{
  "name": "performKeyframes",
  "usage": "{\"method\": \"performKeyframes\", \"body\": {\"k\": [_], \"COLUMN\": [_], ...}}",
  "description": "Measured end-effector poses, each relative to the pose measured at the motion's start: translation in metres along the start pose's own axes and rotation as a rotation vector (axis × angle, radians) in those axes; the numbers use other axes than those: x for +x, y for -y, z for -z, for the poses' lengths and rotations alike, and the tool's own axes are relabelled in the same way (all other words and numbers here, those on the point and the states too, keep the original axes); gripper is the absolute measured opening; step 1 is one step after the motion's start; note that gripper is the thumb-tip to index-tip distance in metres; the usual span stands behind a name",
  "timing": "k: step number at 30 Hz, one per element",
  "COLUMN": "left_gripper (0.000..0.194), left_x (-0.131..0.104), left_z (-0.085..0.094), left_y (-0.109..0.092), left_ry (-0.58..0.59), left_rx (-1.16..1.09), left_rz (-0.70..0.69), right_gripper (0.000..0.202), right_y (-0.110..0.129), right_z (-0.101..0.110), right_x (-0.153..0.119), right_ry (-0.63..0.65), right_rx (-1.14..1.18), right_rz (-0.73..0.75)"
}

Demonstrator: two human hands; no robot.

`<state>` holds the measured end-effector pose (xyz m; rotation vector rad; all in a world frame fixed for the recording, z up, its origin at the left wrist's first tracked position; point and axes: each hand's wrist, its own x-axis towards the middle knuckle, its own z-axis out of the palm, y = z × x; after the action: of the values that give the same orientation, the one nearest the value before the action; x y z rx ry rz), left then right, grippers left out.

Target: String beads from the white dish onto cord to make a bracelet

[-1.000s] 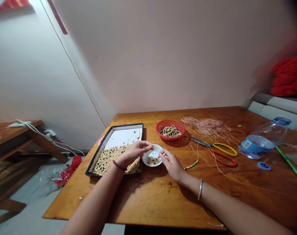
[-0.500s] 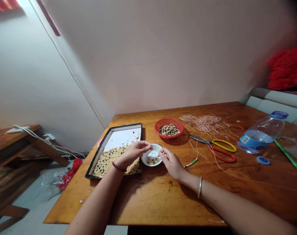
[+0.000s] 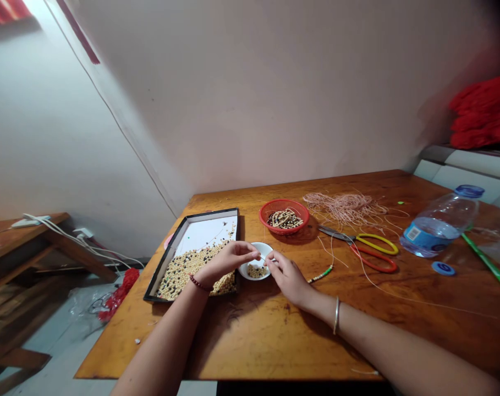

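Over a small white bowl (image 3: 254, 276) with some beads in it, my two hands meet almost fingertip to fingertip. My left hand (image 3: 233, 257) is closed in a pinch above the bowl's left side; what sits between its fingertips is too small to make out. Thumb and forefinger of my right hand (image 3: 286, 276) pinch a thin pale cord at the bowl's right rim. Under my left wrist is a black-edged tray (image 3: 192, 215) holding many cream and dark beads (image 3: 183, 272). A short beaded strand (image 3: 320, 276), partly green, lies right of my right hand.
Behind the bowl stands a red basket (image 3: 263, 220) of beaded strands. A tangle of pink cord (image 3: 344, 206), scissors (image 3: 352, 240) with yellow and red handles, a water bottle (image 3: 435, 228), and its blue cap (image 3: 443, 268) are farther right. A long loose cord crosses the table (image 3: 250, 352).
My hands have come closer together over the bowl. The left fingertips have dropped slightly and moved right, toward those of my right hand. Both hands stay pinched.
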<state>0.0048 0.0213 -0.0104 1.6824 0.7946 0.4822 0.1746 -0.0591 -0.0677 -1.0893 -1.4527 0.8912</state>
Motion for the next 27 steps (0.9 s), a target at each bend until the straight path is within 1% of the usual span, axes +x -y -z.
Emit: {"method": "performKeyframes", "body": {"k": [4,8,15,18,20,21,22,23,24,25,26,27], "left_gripper": [0.034,0.034,0.035,0.036,0.036,0.035,0.035,0.035,0.035,0.033,0.03,0.027], "left_x": [0.001,0.001,0.0,0.001,0.003,0.003,0.003,0.003,0.002,-0.001,-0.004,-0.007], "left_z": [-0.003,-0.004,-0.003,-0.005,-0.004,-0.002,0.001,0.005,0.01,0.016,0.022,0.027], "left_y": [-0.003,-0.004,-0.003,-0.003,-0.002,-0.002,-0.001,-0.001,-0.001,0.0,0.0,0.0], "left_ry": [-0.013,-0.006,-0.008,0.021,-0.009,-0.071,-0.166,-0.293,-0.443,-0.576,-0.686,-0.742], "left_rx": [0.074,0.125,0.175,0.195,0.223,0.237,0.261,0.299,0.365,0.479,0.634,0.803], "left_rz": [-0.04,-0.082,-0.11,-0.109,-0.112,-0.123,-0.139,-0.157,-0.167,-0.16,-0.127,-0.072], "right_gripper": [0.022,0.026,0.036,0.037,0.036,0.035,0.034,0.034,0.033,0.033,0.032,0.032], "right_y": [0.001,-0.002,-0.005,-0.004,-0.004,-0.003,-0.003,-0.004,-0.004,-0.004,-0.005,-0.005], "right_z": [-0.001,-0.002,-0.002,-0.002,-0.001,-0.001,-0.001,0.0,0.0,0.0,0.0,0.001], "right_x": [-0.001,0.0,0.004,0.005,0.005,0.006,0.006,0.006,0.006,0.006,0.006,0.006], "right_ry": [0.013,0.034,0.061,0.069,0.06,0.05,0.038,0.029,0.024,0.024,0.028,0.032], "right_rx": [0.02,0.097,0.192,0.178,0.15,0.138,0.13,0.126,0.126,0.127,0.129,0.132], "right_rz": [-0.025,-0.073,-0.114,-0.121,-0.124,-0.124,-0.124,-0.126,-0.13,-0.135,-0.139,-0.139]}}
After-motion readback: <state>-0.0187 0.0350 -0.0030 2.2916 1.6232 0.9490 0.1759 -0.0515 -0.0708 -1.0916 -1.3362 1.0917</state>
